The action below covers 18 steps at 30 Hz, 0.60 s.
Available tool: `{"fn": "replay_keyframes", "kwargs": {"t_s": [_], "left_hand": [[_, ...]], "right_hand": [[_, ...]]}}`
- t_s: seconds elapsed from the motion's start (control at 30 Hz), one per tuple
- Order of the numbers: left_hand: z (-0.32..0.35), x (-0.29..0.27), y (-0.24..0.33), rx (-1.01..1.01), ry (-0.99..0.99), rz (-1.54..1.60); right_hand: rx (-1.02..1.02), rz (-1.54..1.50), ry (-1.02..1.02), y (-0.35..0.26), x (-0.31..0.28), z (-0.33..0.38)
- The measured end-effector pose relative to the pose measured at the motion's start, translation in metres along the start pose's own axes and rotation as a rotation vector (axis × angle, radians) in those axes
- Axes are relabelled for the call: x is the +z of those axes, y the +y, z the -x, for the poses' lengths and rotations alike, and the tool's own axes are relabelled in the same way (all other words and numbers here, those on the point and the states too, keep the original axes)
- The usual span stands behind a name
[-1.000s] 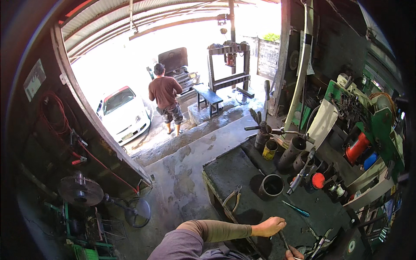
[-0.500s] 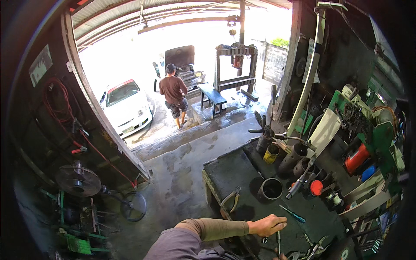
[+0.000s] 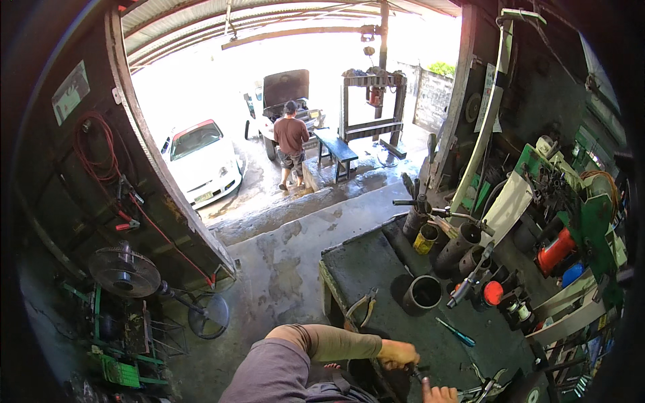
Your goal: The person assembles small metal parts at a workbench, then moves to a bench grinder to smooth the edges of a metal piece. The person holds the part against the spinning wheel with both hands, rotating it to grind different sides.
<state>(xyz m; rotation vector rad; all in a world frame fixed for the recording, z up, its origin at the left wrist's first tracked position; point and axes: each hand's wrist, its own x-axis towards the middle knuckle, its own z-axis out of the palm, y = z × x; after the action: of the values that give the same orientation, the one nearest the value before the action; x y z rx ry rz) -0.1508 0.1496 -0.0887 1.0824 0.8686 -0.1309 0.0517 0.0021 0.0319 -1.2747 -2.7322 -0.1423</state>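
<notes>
My left hand (image 3: 398, 354) reaches in over the near edge of the dark workbench, its fingers closed around a dark, slim tool of which only a short end shows. My right hand (image 3: 441, 395) is at the lower edge of the view, thumb up beside that tool, fingers curled; what they hold, if anything, is hidden. A screwdriver with a blue-green handle (image 3: 463, 338) lies beyond my hands. Some bright metal tools (image 3: 489, 384) lie to their right. Pliers with pale handles (image 3: 369, 307) rest at the bench's left edge.
A dark metal cylinder (image 3: 423, 294) stands on the workbench (image 3: 363, 262), with a yellow can (image 3: 425, 238) and tool-filled pipes behind. At left stand a fan (image 3: 125, 270) and a steering wheel (image 3: 208, 316). Outside, a person (image 3: 291, 138) faces a car with its hood up.
My left hand has drawn left and nearer me, and its tool's shaft shows less. My right hand has come further into view. The person outside has stepped closer to the raised hood.
</notes>
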Motion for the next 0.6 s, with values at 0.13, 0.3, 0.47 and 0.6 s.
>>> {"fn": "replay_keyframes", "kwargs": {"t_s": [0.13, 0.3, 0.47, 0.6], "left_hand": [[-0.023, -0.001, -0.012, -0.059, 0.114, 0.278], [-0.058, 0.011, -0.038, 0.24, 0.174, 0.49], [-0.068, 0.047, -0.021, 0.405, 0.142, 0.336], [-0.077, 0.069, -0.018, 0.371, 0.207, 0.364]], "right_hand": [[0.095, -0.019, 0.131, 0.016, 0.008, 0.014], [1.117, -1.047, 0.527, 0.075, 0.09, 0.071], [1.537, -1.177, 0.655, 0.14, 0.141, 0.123], [1.402, -0.291, 0.36, 0.084, 0.07, 0.076]]}}
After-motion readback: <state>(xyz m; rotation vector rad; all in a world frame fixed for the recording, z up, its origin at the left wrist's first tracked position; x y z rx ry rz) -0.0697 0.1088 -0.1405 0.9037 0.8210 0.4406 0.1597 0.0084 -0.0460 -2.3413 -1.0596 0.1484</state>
